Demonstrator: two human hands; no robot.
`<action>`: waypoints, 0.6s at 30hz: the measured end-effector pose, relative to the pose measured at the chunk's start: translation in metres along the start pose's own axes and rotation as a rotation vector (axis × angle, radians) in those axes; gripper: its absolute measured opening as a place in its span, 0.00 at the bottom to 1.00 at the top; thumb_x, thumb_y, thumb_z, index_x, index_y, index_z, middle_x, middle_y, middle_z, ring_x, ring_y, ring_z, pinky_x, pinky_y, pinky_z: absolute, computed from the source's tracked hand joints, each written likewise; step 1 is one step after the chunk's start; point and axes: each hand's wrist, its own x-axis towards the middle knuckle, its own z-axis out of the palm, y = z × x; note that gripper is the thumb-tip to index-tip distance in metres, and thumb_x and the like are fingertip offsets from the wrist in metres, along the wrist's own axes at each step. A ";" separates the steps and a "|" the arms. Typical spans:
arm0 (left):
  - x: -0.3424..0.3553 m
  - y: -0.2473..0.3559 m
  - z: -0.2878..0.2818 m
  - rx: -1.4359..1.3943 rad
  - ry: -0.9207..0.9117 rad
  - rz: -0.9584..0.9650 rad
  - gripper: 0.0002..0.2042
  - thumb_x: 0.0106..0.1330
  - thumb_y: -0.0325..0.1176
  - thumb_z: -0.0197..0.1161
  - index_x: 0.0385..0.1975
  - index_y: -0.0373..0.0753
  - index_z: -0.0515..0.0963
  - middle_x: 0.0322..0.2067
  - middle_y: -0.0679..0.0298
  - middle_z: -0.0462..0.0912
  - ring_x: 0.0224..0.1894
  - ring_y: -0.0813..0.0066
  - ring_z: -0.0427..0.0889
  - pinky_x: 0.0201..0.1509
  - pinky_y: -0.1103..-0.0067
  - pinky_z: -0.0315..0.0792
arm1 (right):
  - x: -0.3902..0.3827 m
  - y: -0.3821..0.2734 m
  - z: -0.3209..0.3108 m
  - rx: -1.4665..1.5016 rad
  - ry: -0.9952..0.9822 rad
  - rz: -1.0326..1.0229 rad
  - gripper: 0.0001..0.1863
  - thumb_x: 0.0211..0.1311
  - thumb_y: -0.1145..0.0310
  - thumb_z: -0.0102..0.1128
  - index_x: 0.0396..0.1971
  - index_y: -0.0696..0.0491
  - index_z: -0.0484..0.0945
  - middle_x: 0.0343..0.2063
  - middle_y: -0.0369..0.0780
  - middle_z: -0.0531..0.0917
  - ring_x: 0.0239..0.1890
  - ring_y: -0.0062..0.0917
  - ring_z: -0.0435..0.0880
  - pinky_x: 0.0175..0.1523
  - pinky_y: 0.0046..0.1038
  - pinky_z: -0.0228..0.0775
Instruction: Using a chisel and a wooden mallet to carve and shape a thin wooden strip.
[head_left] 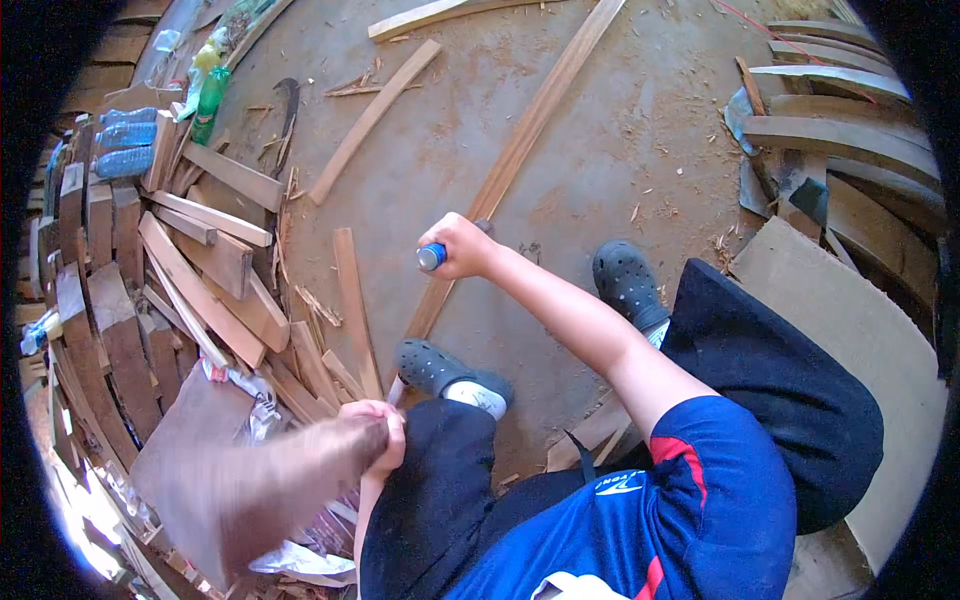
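My left hand (388, 436) is closed round one end of a brown wooden board (290, 490), smeared by motion, which stretches away to the lower left beside my knee. Out ahead, my right hand (460, 248) is wrapped round a blue-handled tool (432, 257). The rounded blue butt shows on the near side of the fist, and a dark metal part sticks out on the far side; its kind is hard to tell. Below that fist runs a long narrow wooden strip (530, 135), lying slantwise on the floor between my feet and the far edge.
Stacked wood offcuts (215, 260) fill the left side, with clear plastic bottles (125, 145) and a green bottle (208, 105) by them. Loose strips (375, 120) and shavings litter the concrete floor (560, 330). Curved planks (840, 140) and a cardboard sheet (850, 380) are at right.
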 end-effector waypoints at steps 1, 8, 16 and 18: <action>0.005 0.009 0.009 -0.159 0.037 0.050 0.13 0.50 0.21 0.59 0.34 0.37 0.65 0.23 0.64 0.74 0.27 0.74 0.75 0.37 0.83 0.71 | -0.001 0.000 0.001 0.002 -0.002 0.002 0.08 0.32 0.68 0.59 0.10 0.52 0.70 0.14 0.45 0.73 0.20 0.42 0.74 0.25 0.35 0.67; 0.009 -0.006 0.016 0.291 -0.195 -0.181 0.12 0.41 0.30 0.64 0.25 0.33 0.74 0.24 0.56 0.77 0.28 0.70 0.78 0.33 0.76 0.72 | -0.001 0.010 0.001 0.005 0.012 0.008 0.09 0.32 0.67 0.60 0.10 0.53 0.69 0.14 0.45 0.73 0.20 0.42 0.74 0.25 0.35 0.67; -0.012 -0.053 0.010 0.262 -0.073 -0.172 0.12 0.47 0.32 0.63 0.28 0.33 0.74 0.23 0.58 0.77 0.26 0.65 0.77 0.32 0.75 0.70 | 0.006 0.001 0.011 0.011 -0.019 -0.027 0.08 0.35 0.69 0.62 0.13 0.53 0.72 0.14 0.45 0.73 0.20 0.41 0.74 0.25 0.31 0.67; -0.003 -0.036 0.017 0.282 -0.108 -0.230 0.12 0.44 0.30 0.65 0.28 0.33 0.75 0.22 0.60 0.77 0.26 0.73 0.76 0.31 0.77 0.71 | -0.002 0.008 0.006 -0.056 -0.036 0.009 0.09 0.35 0.67 0.62 0.12 0.53 0.72 0.15 0.46 0.74 0.21 0.41 0.75 0.26 0.33 0.68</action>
